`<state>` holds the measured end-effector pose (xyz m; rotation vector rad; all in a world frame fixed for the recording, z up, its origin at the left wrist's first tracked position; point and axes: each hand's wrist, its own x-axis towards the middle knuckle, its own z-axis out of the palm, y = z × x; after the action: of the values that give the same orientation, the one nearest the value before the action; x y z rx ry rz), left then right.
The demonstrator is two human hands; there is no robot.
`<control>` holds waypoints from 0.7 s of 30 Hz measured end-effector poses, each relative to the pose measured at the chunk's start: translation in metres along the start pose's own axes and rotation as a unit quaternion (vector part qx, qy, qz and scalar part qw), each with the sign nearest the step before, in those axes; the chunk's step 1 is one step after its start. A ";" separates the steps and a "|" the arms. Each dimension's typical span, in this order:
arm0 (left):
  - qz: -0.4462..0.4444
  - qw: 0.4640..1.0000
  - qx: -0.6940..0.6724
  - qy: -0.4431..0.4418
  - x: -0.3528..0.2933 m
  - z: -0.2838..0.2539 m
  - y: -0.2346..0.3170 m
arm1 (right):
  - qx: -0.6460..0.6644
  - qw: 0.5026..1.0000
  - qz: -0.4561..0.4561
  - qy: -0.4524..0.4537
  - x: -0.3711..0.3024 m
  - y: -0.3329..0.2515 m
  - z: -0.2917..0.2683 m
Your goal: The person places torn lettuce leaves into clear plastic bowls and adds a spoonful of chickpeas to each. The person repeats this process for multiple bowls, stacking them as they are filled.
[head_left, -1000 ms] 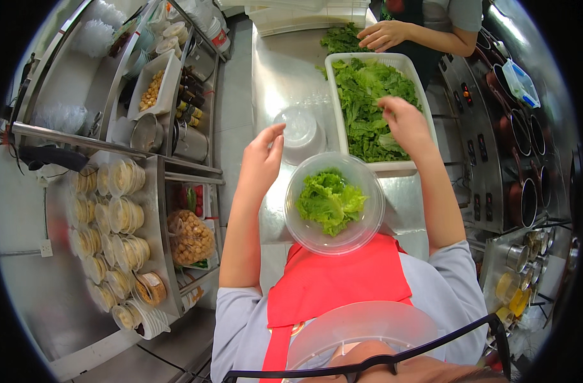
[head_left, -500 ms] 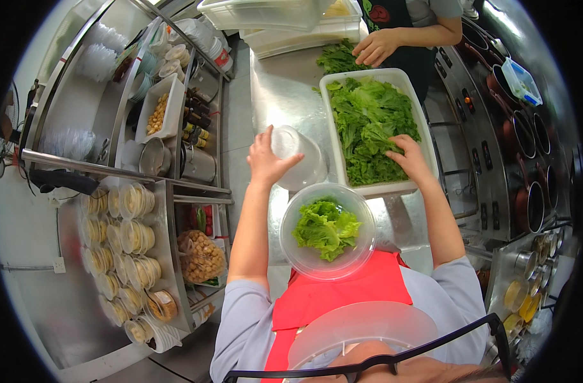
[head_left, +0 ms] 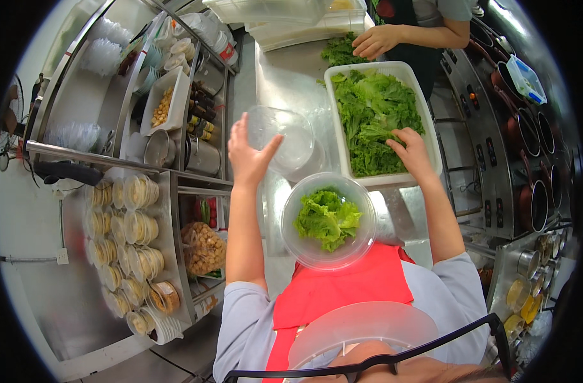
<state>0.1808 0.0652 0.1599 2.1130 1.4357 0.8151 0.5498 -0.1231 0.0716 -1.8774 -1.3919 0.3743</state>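
My left hand (head_left: 250, 156) is spread open beside a clear plastic bowl (head_left: 296, 145); its thumb overlaps the bowl, and I cannot tell whether it touches. Other clear plastic shows under or behind that bowl. My right hand (head_left: 411, 153) has its fingers curled into the leafy lettuce (head_left: 374, 115) at the right side of a white tub (head_left: 337, 137). Close to my red apron, at the near edge of the steel table (head_left: 272, 76), another clear bowl (head_left: 361, 239) contains torn lettuce leaves (head_left: 326, 220).
Across the table, a co-worker's hand (head_left: 376, 42) rests near more greens (head_left: 342, 52), beside pale plastic bins (head_left: 304, 29). Shelves on the left carry lidded cups (head_left: 141, 191) and a tub of yellowish pieces (head_left: 173, 105). Pans (head_left: 532, 204) line the counter at right.
My left hand has moved left, and a clear bowl now shows farther left over the clear plastic stack. My right hand stays at the lettuce. The view has shifted slightly.
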 end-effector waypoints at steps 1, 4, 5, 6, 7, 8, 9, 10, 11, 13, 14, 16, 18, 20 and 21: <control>0.035 0.995 -0.080 0.044 -0.008 -0.014 0.005 | 0.012 1.000 -0.004 0.012 -0.001 -0.006 -0.004; 0.012 0.942 -0.314 0.115 -0.061 -0.061 0.027 | 0.064 0.997 0.004 0.040 -0.007 -0.031 -0.022; 0.012 0.944 -0.312 0.108 -0.079 -0.075 0.035 | 0.080 0.995 -0.014 0.051 -0.009 -0.042 -0.030; 0.002 0.929 -0.366 0.052 -0.096 -0.082 0.042 | 0.096 0.993 -0.031 0.060 -0.011 -0.054 -0.039; 0.009 0.905 -0.425 -0.001 -0.112 -0.088 0.048 | 0.117 0.989 -0.049 0.073 -0.014 -0.067 -0.048; -0.034 0.902 -0.427 -0.061 -0.129 -0.090 0.054 | 0.109 0.989 -0.065 0.080 -0.018 -0.081 -0.057; -0.081 0.887 -0.439 -0.116 -0.141 -0.088 0.060 | 0.120 0.987 -0.075 0.083 -0.021 -0.096 -0.066; -0.134 0.897 -0.402 -0.126 -0.144 -0.081 0.064 | 0.134 0.983 -0.090 0.091 -0.025 -0.110 -0.074; -0.111 0.939 -0.307 -0.106 -0.152 -0.077 0.070 | 0.152 0.977 -0.101 0.107 -0.028 -0.125 -0.083; -0.119 0.947 -0.286 -0.084 -0.158 -0.069 0.080 | 0.113 0.977 -0.154 0.098 -0.042 -0.154 -0.099; -0.063 0.959 -0.262 -0.088 -0.162 -0.068 0.086 | 0.087 0.979 -0.157 0.094 -0.050 -0.168 -0.107; 0.020 0.974 -0.200 -0.102 -0.168 -0.069 0.097 | 0.020 0.970 -0.241 0.025 -0.067 -0.196 -0.122; 0.030 0.988 -0.113 -0.104 -0.170 -0.066 0.107 | -0.056 0.957 -0.281 -0.039 -0.081 -0.226 -0.116; 0.021 0.989 -0.116 -0.090 -0.166 -0.061 0.112 | -0.112 0.945 -0.297 -0.078 -0.089 -0.251 -0.085; 0.012 0.988 -0.127 -0.084 -0.165 -0.060 0.114 | -0.142 0.928 -0.329 -0.102 -0.087 -0.258 -0.073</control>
<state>0.1685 -0.1263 0.2426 1.9567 1.1558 0.7645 0.3859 -0.1997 0.2883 -1.4823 -2.2073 0.0248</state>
